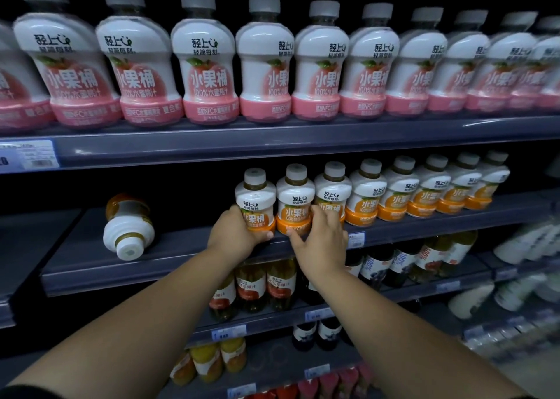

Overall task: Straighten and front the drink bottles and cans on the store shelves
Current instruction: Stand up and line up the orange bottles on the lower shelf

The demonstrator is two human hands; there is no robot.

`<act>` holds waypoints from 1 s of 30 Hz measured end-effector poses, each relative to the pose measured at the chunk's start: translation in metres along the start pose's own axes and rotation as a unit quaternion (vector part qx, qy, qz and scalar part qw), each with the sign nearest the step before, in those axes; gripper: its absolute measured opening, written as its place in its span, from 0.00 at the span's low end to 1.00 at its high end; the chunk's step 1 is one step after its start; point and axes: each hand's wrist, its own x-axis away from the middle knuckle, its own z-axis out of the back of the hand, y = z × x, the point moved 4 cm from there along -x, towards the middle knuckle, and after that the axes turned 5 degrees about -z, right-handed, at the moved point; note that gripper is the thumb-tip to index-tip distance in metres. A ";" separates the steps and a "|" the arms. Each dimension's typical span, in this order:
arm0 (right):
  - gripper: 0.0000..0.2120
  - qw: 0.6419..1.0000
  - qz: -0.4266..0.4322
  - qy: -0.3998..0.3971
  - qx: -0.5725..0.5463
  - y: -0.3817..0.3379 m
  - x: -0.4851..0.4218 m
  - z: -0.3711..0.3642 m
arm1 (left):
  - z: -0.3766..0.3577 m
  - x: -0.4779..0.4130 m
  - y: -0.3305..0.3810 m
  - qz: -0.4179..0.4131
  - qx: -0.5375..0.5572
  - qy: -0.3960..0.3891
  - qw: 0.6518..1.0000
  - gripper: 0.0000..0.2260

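Observation:
A row of white-and-orange juice bottles stands along the front of the middle shelf (169, 265). My left hand (235, 232) grips the leftmost upright bottle (255, 198) low on its left side, thumb across the orange base. My right hand (318, 238) wraps round the lower part of the third bottle (332, 192), thumb touching the base of the second bottle (294, 204) between them. Further left, one orange bottle (128, 225) lies on its side with its cap toward me. A tidy row of white-and-pink bottles (209, 65) fills the upper shelf.
The upright orange bottles (424, 186) continue to the right along the shelf edge. Lower shelves hold dark and amber juice bottles (266, 283). Price tags (28, 156) sit on the shelf fronts. A blurred rack of white bottles (527, 262) is at the right.

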 end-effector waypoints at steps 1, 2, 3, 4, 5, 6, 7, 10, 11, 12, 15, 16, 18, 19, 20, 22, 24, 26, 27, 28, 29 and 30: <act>0.30 1.000 0.012 -0.002 -0.019 0.000 0.004 -0.001 | 0.000 0.000 0.000 -0.005 -0.001 -0.007 1.000 0.34; 0.29 0.999 0.027 -0.009 -0.035 -0.001 0.009 -0.003 | 0.001 0.000 -0.001 -0.009 -0.001 -0.018 1.000 0.35; 0.28 0.998 0.044 -0.020 -0.051 -0.003 0.014 -0.006 | 0.002 0.000 -0.002 -0.015 0.001 -0.033 0.999 0.35; 0.27 0.995 0.066 -0.033 -0.068 -0.007 0.020 -0.009 | 0.006 0.001 -0.003 -0.022 0.003 -0.048 0.999 0.34; 0.26 0.991 0.088 -0.049 -0.086 -0.012 0.024 -0.014 | 0.010 0.001 -0.005 -0.030 0.003 -0.068 0.997 0.33; 0.26 0.986 0.109 -0.068 -0.106 -0.018 0.028 -0.018 | 0.015 0.003 -0.006 -0.043 0.001 -0.087 0.995 0.32; 0.26 0.980 0.126 -0.093 -0.125 -0.027 0.032 -0.023 | 0.022 0.007 -0.010 -0.058 -0.001 -0.096 0.994 0.31; 0.25 0.957 0.175 -0.147 -0.176 -0.062 0.041 -0.036 | 0.048 0.024 -0.025 -0.071 -0.022 -0.059 0.995 0.34; 0.24 0.951 0.189 -0.158 -0.187 -0.075 0.043 -0.040 | 0.057 0.031 -0.030 -0.069 -0.027 -0.037 0.997 0.34; 0.24 0.945 0.203 -0.170 -0.194 -0.091 0.047 -0.045 | 0.070 0.039 -0.037 -0.069 -0.033 -0.011 0.997 0.31; 0.24 0.930 0.237 -0.190 -0.206 -0.136 0.057 -0.059 | 0.112 0.060 -0.058 -0.085 -0.043 0.056 0.994 0.25; 0.24 0.927 0.242 -0.195 -0.209 -0.149 0.059 -0.061 | 0.126 0.067 -0.062 -0.089 -0.051 0.079 0.992 0.23; 0.25 0.919 0.253 -0.216 -0.210 -0.178 0.064 -0.069 | 0.157 0.080 -0.074 -0.095 -0.062 0.135 0.984 0.19; 0.26 0.916 0.260 -0.226 -0.206 -0.192 0.067 -0.074 | 0.170 0.086 -0.081 -0.096 -0.062 0.160 0.981 0.17; 0.27 0.913 0.266 -0.234 -0.200 -0.205 0.070 -0.079 | 0.182 0.091 -0.087 -0.091 -0.063 0.174 0.979 0.16; 0.29 0.912 0.268 -0.249 -0.184 -0.228 0.075 -0.090 | 0.197 0.097 -0.103 -0.072 -0.067 0.170 0.980 0.18; 0.30 0.917 0.264 -0.258 -0.155 -0.247 0.080 -0.100 | 0.205 0.103 -0.120 -0.044 -0.067 0.149 0.986 0.20; 0.30 0.928 0.258 -0.250 -0.099 -0.259 0.083 -0.106 | 0.207 0.108 -0.134 -0.015 -0.065 0.132 0.989 0.22; 0.30 0.935 0.252 -0.241 -0.071 -0.263 0.084 -0.109 | 0.208 0.110 -0.141 -0.004 -0.063 0.128 0.990 0.22; 0.28 0.940 0.244 -0.232 -0.050 -0.266 0.083 -0.109 | 0.208 0.112 -0.146 0.003 -0.061 0.125 0.990 0.23; 0.26 0.944 0.238 -0.225 -0.036 -0.267 0.082 -0.110 | 0.208 0.111 -0.150 0.008 -0.061 0.121 0.991 0.23; 0.23 0.946 0.236 -0.220 -0.029 -0.267 0.081 -0.109 | 0.208 0.111 -0.151 0.010 -0.059 0.119 0.991 0.24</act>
